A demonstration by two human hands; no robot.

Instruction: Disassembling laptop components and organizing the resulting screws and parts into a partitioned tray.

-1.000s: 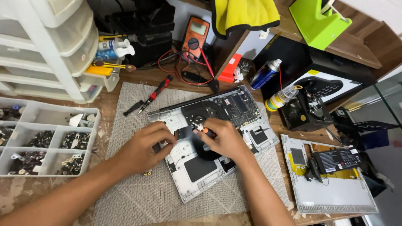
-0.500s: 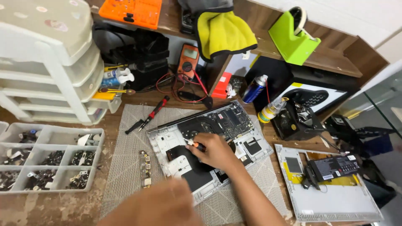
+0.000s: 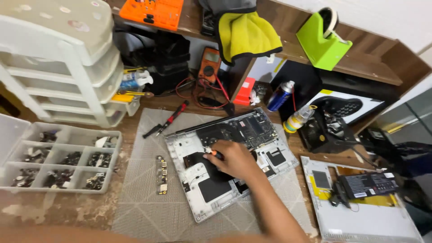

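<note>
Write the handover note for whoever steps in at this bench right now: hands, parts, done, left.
Right hand: gripping a small screwdriver, tip down on the opened laptop chassis.
Left hand: no hand visible; only a blurred forearm along the bottom edge.
Parts: chassis lies on the grey mat; a narrow circuit board strip lies on the mat to its left, apart from it. Parts tray further left.
Done: bottom cover is off, internals exposed; one strip board out.
Left: main board sits in the chassis.
</note>
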